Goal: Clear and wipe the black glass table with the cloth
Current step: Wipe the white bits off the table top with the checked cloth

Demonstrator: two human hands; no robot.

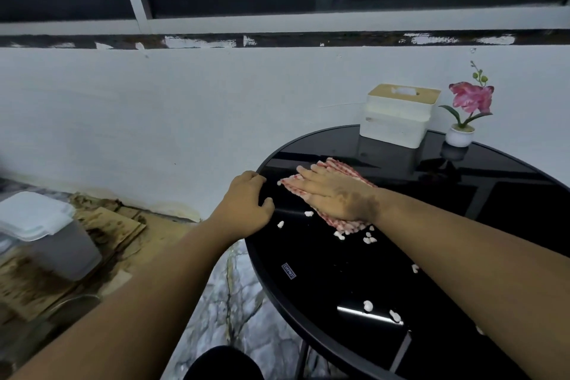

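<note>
The round black glass table (324, 287) fills the right half of the view. A red-and-white checked cloth (336, 168) lies on its far left part, and my right hand (336, 194) presses flat on top of it with fingers stretched out. My left hand (246, 203) rests cupped against the table's left rim, fingers curled over the edge, holding nothing I can make out. Several small white crumbs (368, 239) lie scattered on the glass near the cloth and toward the near edge.
A white tissue box with a wooden lid (398, 114) and a small pot with a pink flower (462, 120) stand at the table's far side. A lidded plastic bin (46, 234) sits on the floor at left. A white wall runs behind.
</note>
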